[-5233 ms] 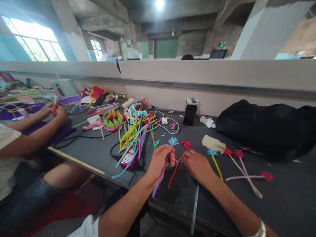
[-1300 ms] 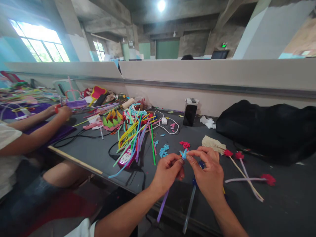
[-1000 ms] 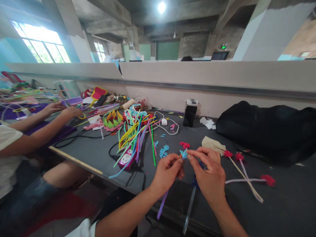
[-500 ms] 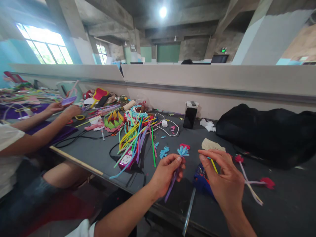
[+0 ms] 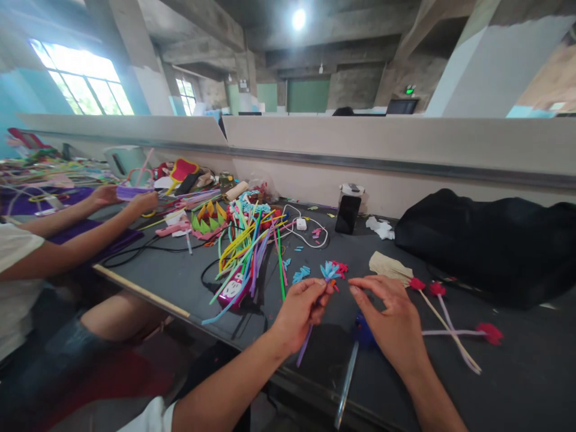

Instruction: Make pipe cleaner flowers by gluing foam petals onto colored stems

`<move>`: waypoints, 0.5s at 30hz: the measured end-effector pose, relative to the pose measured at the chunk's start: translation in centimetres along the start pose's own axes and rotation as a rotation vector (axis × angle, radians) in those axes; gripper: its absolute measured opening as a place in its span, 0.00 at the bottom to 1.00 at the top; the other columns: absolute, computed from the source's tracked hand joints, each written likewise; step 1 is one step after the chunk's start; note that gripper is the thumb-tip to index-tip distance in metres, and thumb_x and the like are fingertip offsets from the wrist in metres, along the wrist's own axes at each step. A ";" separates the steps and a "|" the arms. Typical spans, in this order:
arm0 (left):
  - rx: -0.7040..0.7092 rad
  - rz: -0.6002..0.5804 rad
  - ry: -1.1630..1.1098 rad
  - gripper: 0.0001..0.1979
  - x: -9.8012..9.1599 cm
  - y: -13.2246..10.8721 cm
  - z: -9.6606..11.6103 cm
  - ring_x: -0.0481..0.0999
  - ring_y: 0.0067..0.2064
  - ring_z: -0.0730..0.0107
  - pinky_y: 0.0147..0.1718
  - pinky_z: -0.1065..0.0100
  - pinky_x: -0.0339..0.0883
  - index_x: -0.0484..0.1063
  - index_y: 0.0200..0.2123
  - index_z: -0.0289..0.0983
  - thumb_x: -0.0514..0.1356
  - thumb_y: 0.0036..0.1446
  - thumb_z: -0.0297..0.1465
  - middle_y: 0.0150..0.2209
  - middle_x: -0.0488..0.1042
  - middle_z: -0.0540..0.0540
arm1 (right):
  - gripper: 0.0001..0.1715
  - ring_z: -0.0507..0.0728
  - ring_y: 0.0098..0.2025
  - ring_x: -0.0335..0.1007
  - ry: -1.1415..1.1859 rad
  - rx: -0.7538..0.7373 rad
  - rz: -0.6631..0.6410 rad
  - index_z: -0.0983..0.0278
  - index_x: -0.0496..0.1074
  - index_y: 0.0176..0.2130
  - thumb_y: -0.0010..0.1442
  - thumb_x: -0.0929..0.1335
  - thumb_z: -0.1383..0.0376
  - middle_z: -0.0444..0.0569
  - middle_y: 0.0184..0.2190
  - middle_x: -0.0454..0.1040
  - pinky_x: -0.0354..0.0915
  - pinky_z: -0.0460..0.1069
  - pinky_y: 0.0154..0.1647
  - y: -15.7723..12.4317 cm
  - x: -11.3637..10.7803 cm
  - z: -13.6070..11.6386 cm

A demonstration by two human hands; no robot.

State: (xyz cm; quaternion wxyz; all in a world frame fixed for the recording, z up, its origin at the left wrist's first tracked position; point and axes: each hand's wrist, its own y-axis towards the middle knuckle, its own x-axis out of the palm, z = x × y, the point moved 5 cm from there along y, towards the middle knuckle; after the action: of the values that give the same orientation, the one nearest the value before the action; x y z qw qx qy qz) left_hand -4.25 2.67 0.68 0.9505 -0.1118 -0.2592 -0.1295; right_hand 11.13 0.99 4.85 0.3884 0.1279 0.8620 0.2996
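My left hand (image 5: 303, 312) is closed round the purple stem of a pipe cleaner flower (image 5: 330, 270), its pale blue petals standing above my thumb and finger. A short way to the right, my right hand (image 5: 387, 321) is apart from the flower, thumb and index fingertips brought close together in a pinch. Whether something tiny sits between them cannot be made out. Behind the flower lie red pieces (image 5: 341, 268). Short blue pieces (image 5: 301, 274) are heaped to its left. A dark blue object (image 5: 362, 329) is partly hidden behind my right hand.
Red flowers (image 5: 489, 333) on pale stems lie at right, before a black bag (image 5: 486, 246). A phone (image 5: 348, 213) stands at the back. Pipe cleaners (image 5: 243, 246) cover a purple power strip (image 5: 233, 289). At left, a co-worker's hands (image 5: 141, 204) hold a purple piece.
My right hand has moved left, nearer the blue flower, uncovering a red flower on the table. My left hand has shifted slightly left with the flower. The co-worker's hands have shifted right.
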 end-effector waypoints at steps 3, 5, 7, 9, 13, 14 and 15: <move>0.021 0.055 0.017 0.13 -0.4 0.1 0.5 0.50 0.17 0.85 0.17 0.73 0.36 0.70 0.27 0.33 0.62 0.51 0.38 0.19 0.58 0.56 | 0.12 0.59 0.40 0.67 -0.066 -0.011 -0.099 0.58 0.77 0.36 0.61 0.65 0.58 0.47 0.35 0.75 0.61 0.54 0.44 -0.2 1.4 0.9; 0.028 0.077 0.022 0.12 -0.7 0.2 0.8 0.49 0.16 0.86 0.16 0.73 0.35 0.69 0.27 0.33 0.61 0.51 0.38 0.19 0.57 0.56 | 0.11 0.59 0.38 0.67 -0.120 -0.048 -0.145 0.59 0.77 0.36 0.61 0.65 0.60 0.47 0.34 0.76 0.61 0.55 0.44 -0.3 2.3 1.2; 0.046 0.092 0.021 0.12 -1.0 0.3 1.0 0.49 0.16 0.86 0.16 0.74 0.35 0.69 0.26 0.33 0.61 0.50 0.37 0.19 0.57 0.56 | 0.11 0.59 0.38 0.67 -0.175 -0.079 -0.176 0.60 0.76 0.36 0.61 0.65 0.61 0.47 0.34 0.76 0.60 0.54 0.43 -0.6 3.2 1.4; 0.073 0.104 0.014 0.12 -1.4 0.4 1.3 0.49 0.16 0.86 0.16 0.74 0.36 0.68 0.26 0.33 0.61 0.50 0.37 0.19 0.57 0.56 | 0.10 0.59 0.38 0.67 -0.228 -0.094 -0.193 0.60 0.76 0.36 0.60 0.65 0.62 0.48 0.34 0.76 0.60 0.54 0.43 -0.8 3.8 1.6; 0.120 0.129 0.003 0.10 -2.0 0.6 1.9 0.49 0.16 0.86 0.16 0.75 0.37 0.68 0.26 0.33 0.60 0.50 0.35 0.19 0.57 0.57 | 0.10 0.59 0.38 0.67 -0.324 -0.086 -0.225 0.60 0.76 0.36 0.61 0.65 0.62 0.48 0.33 0.76 0.59 0.53 0.43 -0.6 4.2 1.7; 0.127 0.135 0.002 0.10 -2.1 0.6 2.0 0.49 0.16 0.86 0.16 0.75 0.37 0.67 0.26 0.33 0.60 0.50 0.35 0.19 0.57 0.57 | 0.10 0.59 0.38 0.67 -0.348 -0.075 -0.242 0.60 0.77 0.36 0.61 0.65 0.62 0.48 0.33 0.76 0.59 0.53 0.43 -0.4 4.2 1.6; 0.133 0.143 0.002 0.10 -2.2 0.6 2.2 0.50 0.16 0.86 0.16 0.75 0.37 0.67 0.25 0.33 0.60 0.50 0.35 0.19 0.57 0.57 | 0.11 0.59 0.38 0.67 -0.372 -0.062 -0.267 0.60 0.77 0.36 0.61 0.65 0.62 0.48 0.34 0.77 0.58 0.52 0.43 0.0 4.2 1.5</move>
State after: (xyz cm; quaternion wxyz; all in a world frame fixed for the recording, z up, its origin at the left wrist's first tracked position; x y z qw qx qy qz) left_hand -6.90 4.26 1.28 0.9629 -0.0667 -0.2576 -0.0440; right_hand 9.44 3.48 1.57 0.5804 0.0536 0.7753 0.2433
